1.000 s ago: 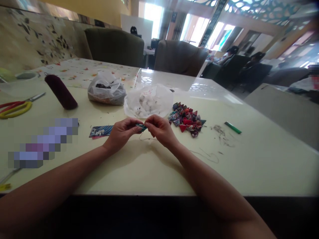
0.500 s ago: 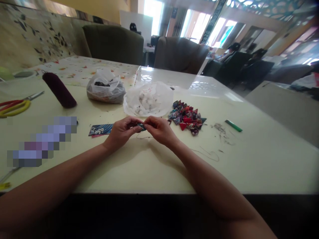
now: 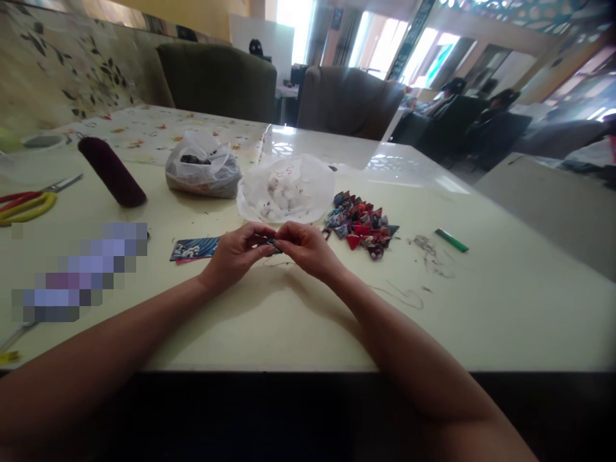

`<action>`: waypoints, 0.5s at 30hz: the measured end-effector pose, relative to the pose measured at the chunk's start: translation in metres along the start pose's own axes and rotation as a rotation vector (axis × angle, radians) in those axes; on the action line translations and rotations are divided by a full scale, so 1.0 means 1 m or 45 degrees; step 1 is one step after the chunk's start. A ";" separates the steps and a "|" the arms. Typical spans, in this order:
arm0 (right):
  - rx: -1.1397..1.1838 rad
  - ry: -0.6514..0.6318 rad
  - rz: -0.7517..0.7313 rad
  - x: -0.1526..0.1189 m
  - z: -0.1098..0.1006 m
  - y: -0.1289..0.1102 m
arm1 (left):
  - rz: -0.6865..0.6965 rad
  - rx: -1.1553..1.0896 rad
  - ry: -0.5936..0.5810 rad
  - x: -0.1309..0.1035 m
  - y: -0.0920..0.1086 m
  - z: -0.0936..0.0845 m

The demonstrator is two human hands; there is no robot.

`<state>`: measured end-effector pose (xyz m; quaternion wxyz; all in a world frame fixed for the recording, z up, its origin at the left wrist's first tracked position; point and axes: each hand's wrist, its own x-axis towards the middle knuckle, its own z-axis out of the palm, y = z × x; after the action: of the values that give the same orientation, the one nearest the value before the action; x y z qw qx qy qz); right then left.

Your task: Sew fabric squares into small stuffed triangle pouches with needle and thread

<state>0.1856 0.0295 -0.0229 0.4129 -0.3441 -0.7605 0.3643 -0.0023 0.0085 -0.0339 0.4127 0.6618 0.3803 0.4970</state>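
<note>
My left hand (image 3: 237,249) and my right hand (image 3: 304,246) meet over the table, fingertips almost touching. Both pinch a small piece of dark patterned fabric (image 3: 273,246), mostly hidden by the fingers. A thin thread (image 3: 283,263) hangs below it. Beside my left hand lies a flat strip of blue wave-patterned cloth (image 3: 195,248) with a pink edge under it. To the right of my right hand sits a pile of small stuffed fabric triangles (image 3: 362,224), red, blue and dark. An open white plastic bag (image 3: 286,192) with white stuffing stands just behind my hands.
A second plastic bag (image 3: 205,172) with dark contents and a dark purple cylinder (image 3: 113,172) stand at back left. Red and yellow scissors (image 3: 33,204) and a blurred-out object (image 3: 81,273) lie at left. At right are a green cutter-like item (image 3: 451,240) and loose thread scraps (image 3: 430,253).
My right hand has shifted very slightly over the fabric piece, and less of the piece shows. The whole view has moved up a little; nothing else differs.
</note>
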 end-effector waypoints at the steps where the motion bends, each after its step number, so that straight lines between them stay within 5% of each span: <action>1: -0.041 0.004 -0.024 0.000 0.000 -0.001 | -0.003 -0.001 -0.004 0.000 0.000 0.000; 7: -0.282 0.027 -0.164 -0.002 0.000 -0.005 | -0.042 -0.039 -0.002 -0.001 -0.001 0.000; 15: -0.035 -0.028 -0.054 -0.001 -0.002 -0.005 | -0.025 -0.067 0.016 0.000 -0.001 0.001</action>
<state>0.1868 0.0265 -0.0188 0.4075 -0.3294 -0.7771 0.3487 -0.0017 0.0087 -0.0353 0.4325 0.6439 0.3760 0.5069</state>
